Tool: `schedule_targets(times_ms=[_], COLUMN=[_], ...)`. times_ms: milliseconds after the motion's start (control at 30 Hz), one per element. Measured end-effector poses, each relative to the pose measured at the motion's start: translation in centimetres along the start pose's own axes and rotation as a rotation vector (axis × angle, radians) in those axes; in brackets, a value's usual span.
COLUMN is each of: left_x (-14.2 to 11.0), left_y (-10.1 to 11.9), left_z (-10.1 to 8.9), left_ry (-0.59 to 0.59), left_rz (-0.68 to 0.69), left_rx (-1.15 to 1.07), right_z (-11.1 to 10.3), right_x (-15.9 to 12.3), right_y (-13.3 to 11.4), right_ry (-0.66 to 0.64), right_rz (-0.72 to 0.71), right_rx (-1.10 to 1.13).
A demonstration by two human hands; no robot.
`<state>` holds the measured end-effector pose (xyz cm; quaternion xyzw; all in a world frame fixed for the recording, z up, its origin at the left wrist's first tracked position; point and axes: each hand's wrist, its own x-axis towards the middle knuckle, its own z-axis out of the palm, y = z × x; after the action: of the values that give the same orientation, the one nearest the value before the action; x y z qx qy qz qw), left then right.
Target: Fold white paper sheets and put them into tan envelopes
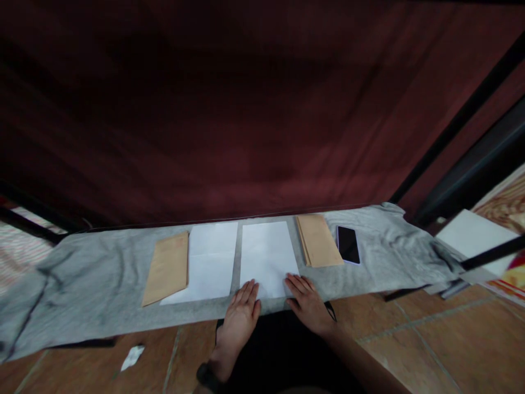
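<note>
A sheet of white paper (268, 254) lies flat in front of me on the grey cloth. My left hand (241, 312) rests at its near left corner, fingers stretched out and holding nothing. At the near right corner lies my right hand (305, 301), its fingers flat and the thumb apart. Just left of this sheet is more white paper (211, 262), partly covered by a brown envelope (169, 265). Several brown envelopes (320, 241) are stacked to the right of the middle sheet.
A phone (348, 244) with a dark screen lies right of the envelope stack. Grey cloth (94, 273) covers the narrow surface. Behind it hangs a dark red curtain (262, 137), with black bars (463, 117) at the side. A crumpled white scrap (132, 357) is on the tiled floor.
</note>
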<state>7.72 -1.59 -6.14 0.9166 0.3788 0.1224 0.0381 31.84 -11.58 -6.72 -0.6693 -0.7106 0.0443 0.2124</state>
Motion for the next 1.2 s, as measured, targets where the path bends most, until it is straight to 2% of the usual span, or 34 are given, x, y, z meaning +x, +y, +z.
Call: schedule_targets(times_ms=[167,267,467,567,667,767,900,1000,1200], left_x=[0.9,0.8,-2.0,-3.5,-3.6,-2.2,1.0,3.4,6.6], left_y=[0.0,0.1,-0.3,-1.3,-2.5,-3.5,-3.7,-3.7,-3.8], left_z=[-1.3,-2.1,-3.4,-3.4,-3.1,-2.8,-2.7,-2.6,-2.2], left_ry=[-0.097,-0.085,-0.025,0.053,0.126,0.159,0.2,0.232,0.253], left_rz=[0.012,0.016,0.091,0.011,-0.168,-0.304,-0.389,-0.467,-0.52], left_rx=[0.026,-0.007,-0.167,-0.306,-0.505,-0.682,-0.794,-0.787,-0.711], right_z=[-0.2,-0.3,-1.4,-2.3,-2.9,-3.1,-3.3,-3.5,-3.0], right_x=[0.3,0.3,-0.4,-0.7,-0.6,0.3,2.6,4.6,8.2], right_y=[-0.1,0.3,2.1,2.4,2.1,1.6,1.6,2.0,3.2], right_ry=[0.001,0.012,0.032,0.001,0.022,0.093,0.219,0.308,0.333], right_rz=[0.002,0.008,0.066,0.09,0.127,0.166,0.213,0.276,0.322], right_rx=[0.042,0.072,0.226,0.373,0.519,0.614,0.599,0.523,0.456])
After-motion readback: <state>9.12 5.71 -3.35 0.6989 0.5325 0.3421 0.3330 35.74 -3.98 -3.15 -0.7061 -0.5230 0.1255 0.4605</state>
